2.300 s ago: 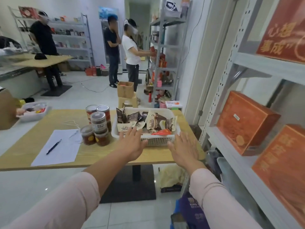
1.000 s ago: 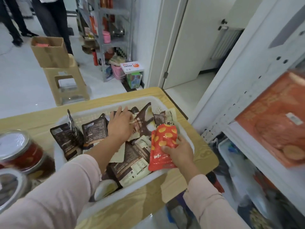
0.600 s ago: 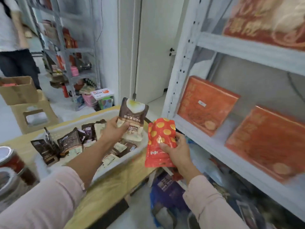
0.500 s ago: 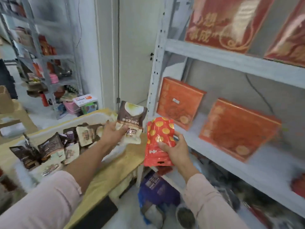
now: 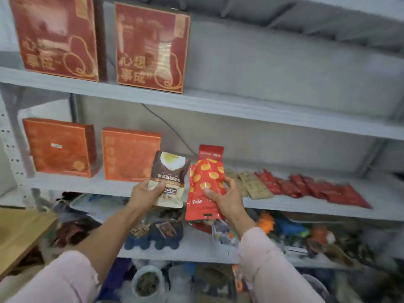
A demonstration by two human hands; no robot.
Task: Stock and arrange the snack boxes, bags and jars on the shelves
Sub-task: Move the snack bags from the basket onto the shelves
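Facing the middle shelf (image 5: 91, 184), the left hand (image 5: 145, 194) grips a brown snack pouch (image 5: 169, 171) and the right hand (image 5: 225, 199) a red dotted bag (image 5: 205, 184), both raised upright, likely for placing beside the orange boxes (image 5: 130, 154).

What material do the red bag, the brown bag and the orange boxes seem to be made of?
Red bag: likely glossy plastic film, since it is crinkled and shiny. Brown bag: probably smoother, duller plastic film or foil. Orange boxes: apparently matte printed cardboard, with sharp flat edges.

2 boxes (image 5: 98, 149) stand left on the middle shelf (image 5: 306, 203), flat packets (image 5: 306, 186) lying right.
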